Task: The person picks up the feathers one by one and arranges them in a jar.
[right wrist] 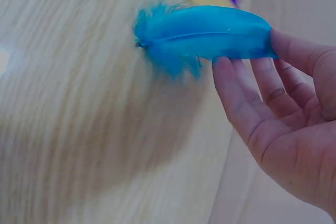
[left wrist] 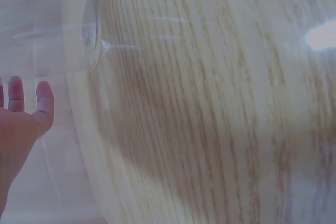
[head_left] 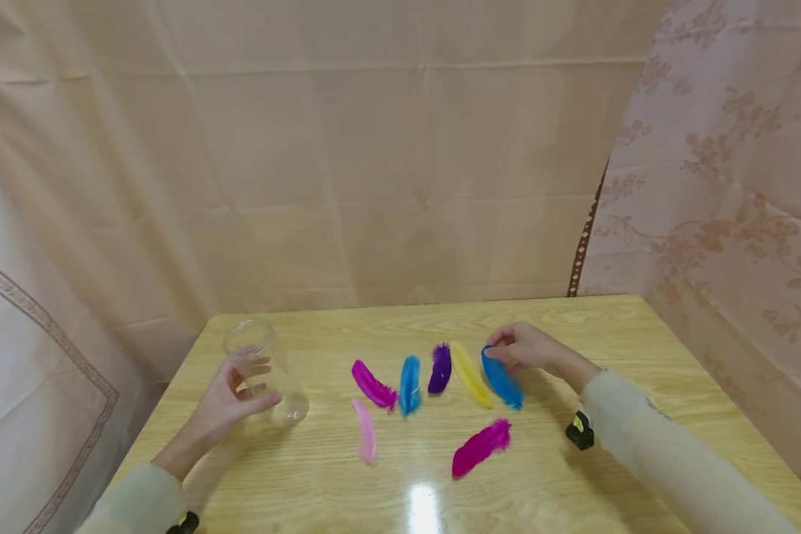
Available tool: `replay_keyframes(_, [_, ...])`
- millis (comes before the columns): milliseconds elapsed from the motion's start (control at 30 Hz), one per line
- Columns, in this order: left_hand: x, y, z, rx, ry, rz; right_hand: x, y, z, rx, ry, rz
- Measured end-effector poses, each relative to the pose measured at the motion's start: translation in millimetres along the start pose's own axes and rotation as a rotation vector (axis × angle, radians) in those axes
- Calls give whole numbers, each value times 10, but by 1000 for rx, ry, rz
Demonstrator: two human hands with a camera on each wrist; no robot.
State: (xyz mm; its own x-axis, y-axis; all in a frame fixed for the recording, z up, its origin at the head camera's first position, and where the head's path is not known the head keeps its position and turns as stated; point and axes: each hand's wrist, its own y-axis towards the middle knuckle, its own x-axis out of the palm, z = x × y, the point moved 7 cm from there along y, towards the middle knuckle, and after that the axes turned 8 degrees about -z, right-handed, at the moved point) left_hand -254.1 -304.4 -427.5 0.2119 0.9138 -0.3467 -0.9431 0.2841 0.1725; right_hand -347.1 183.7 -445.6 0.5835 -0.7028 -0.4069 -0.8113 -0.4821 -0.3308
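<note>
A clear plastic cup (head_left: 279, 363) stands upright at the left of the table. My left hand (head_left: 223, 400) is beside it, thumb and fingers spread toward its side. In the left wrist view the fingertips (left wrist: 44, 88) reach the edge of the cup (left wrist: 52, 35); whether they touch it is hard to tell. At the right, my right hand (head_left: 523, 348) pinches one end of a blue feather (head_left: 503, 380) between thumb and fingers. The right wrist view shows the blue feather (right wrist: 210, 31) tilted off the table, its fluffy end away from the hand.
Left of the held feather lie a yellow feather (head_left: 470, 374), a purple one (head_left: 440, 368), a lighter blue one (head_left: 410, 386), a magenta one (head_left: 374, 386) and a pale pink one (head_left: 366, 432). A deep pink feather (head_left: 480, 448) lies nearer the front. A curtain (head_left: 400, 185) hangs behind the table.
</note>
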Motion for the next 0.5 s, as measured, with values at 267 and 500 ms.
replay_keyframes(267, [52, 27, -10, 27, -19, -17, 123, 21, -316, -84, 99, -78])
replay_keyframes(500, [82, 49, 20, 38, -27, -7, 213, 25, -540, -116, 148, -105])
